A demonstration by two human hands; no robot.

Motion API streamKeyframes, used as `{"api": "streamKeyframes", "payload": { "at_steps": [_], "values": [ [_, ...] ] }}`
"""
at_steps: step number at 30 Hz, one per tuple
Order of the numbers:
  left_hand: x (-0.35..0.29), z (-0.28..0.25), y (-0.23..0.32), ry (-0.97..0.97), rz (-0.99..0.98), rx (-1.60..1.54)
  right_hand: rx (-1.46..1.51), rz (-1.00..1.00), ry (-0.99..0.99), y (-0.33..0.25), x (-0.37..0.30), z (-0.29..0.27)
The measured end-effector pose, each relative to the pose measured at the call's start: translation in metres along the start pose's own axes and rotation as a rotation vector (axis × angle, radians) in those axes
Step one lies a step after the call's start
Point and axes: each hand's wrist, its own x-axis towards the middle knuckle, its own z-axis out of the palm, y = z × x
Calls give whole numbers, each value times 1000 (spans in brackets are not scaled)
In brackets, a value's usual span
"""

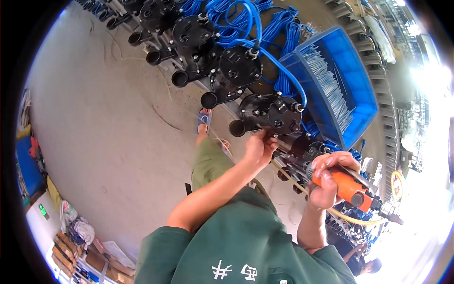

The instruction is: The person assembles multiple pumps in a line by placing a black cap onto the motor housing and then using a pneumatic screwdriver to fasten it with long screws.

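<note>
Down in the lower-left corner brown cardboard boxes point(66, 253) sit stacked on the floor, beside a white unit with a small green lit display point(42, 210). No other labels show clearly.

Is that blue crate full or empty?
Partly full: the blue crate holds a heap of thin silvery pins on one side; the remaining floor is bare.

Bare concrete floor point(104, 123) open at left, black valve row point(236, 71), blue hoses point(279, 38), blue crate point(364, 94) crowding right.

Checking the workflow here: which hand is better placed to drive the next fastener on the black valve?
Right: the right hand already grips the orange power driver beside the black valve; the left hand touches it, toolless.
</note>
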Motion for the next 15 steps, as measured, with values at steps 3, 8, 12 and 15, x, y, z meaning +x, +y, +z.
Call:
{"api": "streamKeyframes", "payload": {
  "at_steps": [3,8,12,15],
  "values": [
    [-10,7,5,-16,19,29,7,26,-8,2,2,5],
    [-22,7,10,-28,15,67,19,50,15,4,10,9],
    [-23,9,16,-61,21,95,16,38,3,7,13,7],
    [-25,9,19,-53,4,110,11,60,20,8,13,11]
  ]
}}
